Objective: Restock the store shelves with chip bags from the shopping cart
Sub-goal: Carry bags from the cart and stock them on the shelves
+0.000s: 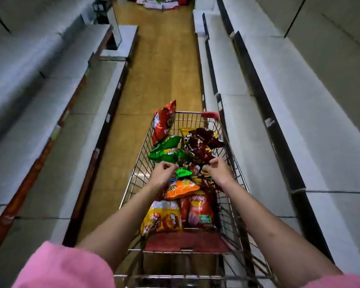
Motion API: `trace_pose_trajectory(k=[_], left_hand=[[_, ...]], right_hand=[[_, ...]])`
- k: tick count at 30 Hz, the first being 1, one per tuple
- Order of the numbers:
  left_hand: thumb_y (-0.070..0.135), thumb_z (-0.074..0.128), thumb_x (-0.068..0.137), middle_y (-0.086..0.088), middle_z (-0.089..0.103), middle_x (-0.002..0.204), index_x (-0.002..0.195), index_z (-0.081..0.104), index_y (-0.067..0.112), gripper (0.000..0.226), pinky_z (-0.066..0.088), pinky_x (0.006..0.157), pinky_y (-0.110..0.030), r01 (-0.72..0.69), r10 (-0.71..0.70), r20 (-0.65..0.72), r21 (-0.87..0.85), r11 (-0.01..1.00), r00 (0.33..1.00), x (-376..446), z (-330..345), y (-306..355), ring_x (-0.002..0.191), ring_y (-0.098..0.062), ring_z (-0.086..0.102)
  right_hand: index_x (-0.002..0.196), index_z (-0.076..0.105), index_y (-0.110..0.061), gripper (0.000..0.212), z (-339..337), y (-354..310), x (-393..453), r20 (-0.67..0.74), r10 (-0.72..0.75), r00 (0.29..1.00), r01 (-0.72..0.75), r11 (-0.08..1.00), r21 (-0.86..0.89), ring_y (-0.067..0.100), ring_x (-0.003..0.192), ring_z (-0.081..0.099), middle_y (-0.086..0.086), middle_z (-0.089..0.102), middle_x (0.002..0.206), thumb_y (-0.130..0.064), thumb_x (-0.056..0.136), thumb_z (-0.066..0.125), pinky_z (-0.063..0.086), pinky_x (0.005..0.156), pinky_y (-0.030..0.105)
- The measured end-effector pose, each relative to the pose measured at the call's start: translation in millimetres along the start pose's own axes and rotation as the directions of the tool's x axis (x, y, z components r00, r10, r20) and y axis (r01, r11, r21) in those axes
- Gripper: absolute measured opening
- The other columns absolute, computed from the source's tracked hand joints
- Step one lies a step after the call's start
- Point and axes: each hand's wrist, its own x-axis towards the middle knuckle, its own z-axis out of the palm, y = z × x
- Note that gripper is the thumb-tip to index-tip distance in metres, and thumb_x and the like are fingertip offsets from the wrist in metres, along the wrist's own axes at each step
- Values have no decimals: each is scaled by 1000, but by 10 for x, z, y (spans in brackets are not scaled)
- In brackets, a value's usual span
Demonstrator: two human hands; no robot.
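A wire shopping cart (140, 161) stands in the aisle below me, filled with several chip bags. My right hand (219, 172) pinches the lower edge of a dark red chip bag (203, 145), which is lifted above the pile. My left hand (163, 173) reaches into the cart with curled fingers pinching the edge of a green chip bag (165, 154). An orange-red bag (163, 123) stands upright at the cart's far left corner. An orange bag (181, 189), a red bag (200, 210) and a yellow bag (162, 217) lie nearer to me.
Empty grey shelves (258, 125) run along the right, close beside the cart. More grey shelves (50, 113) line the left. Bare wooden floor (160, 65) stretches ahead, with stacked goods (160, 3) at the aisle's far end.
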Motion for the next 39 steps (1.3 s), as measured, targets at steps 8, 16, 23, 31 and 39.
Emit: trace_pose_trajectory(k=[8, 16, 23, 31, 39], left_hand=[[18, 51, 97, -3, 62, 90, 89, 56, 17, 10, 46, 72, -26, 161, -159, 26, -121, 980, 987, 461, 354, -237, 82, -14, 60], [19, 58, 93, -10, 63, 99, 87, 56, 17, 7, 47, 74, -27, 206, -208, 4, -151, 967, 978, 695, 348, -466, 84, -17, 61], [23, 81, 74, -9, 41, 138, 141, 29, 9, 86, 36, 110, -44, -5, -1, 43, 131, 991, 999, 944, 301, -84, 129, -25, 43], [30, 92, 49, -9, 52, 135, 141, 30, 14, 112, 43, 104, -48, 58, -56, 180, -2, 998, 982, 943, 116, 166, 120, -24, 54], [17, 88, 58, 2, 69, 108, 124, 50, 14, 77, 53, 84, -26, 148, -136, 123, -97, 984, 983, 903, -151, -368, 96, -10, 67]], right_hand=[[142, 35, -8, 75, 151, 219, 861, -23, -108, 994, 97, 957, -275, 27, 137, 31, 11, 35, 149, -35, 82, 72, 29, 111, 37], [143, 34, -19, 71, 364, 378, 1269, 4, -80, 997, 78, 961, -266, 28, 131, 42, 7, 42, 145, -24, 83, 71, 33, 108, 50], [122, 62, -22, 39, -148, -25, 1150, 78, -268, 960, 276, 953, -127, 21, 109, 55, 3, 58, 118, -25, 83, 70, 42, 89, 30], [120, 62, -24, 36, -388, -242, 1256, 319, -188, 929, 156, 980, 121, 18, 113, 55, 0, 58, 125, -43, 90, 58, 44, 98, 39], [148, 27, -13, 84, 59, 6, 1821, 36, -150, 988, 154, 957, -247, 31, 141, 26, 12, 25, 155, -28, 80, 74, 27, 114, 49]])
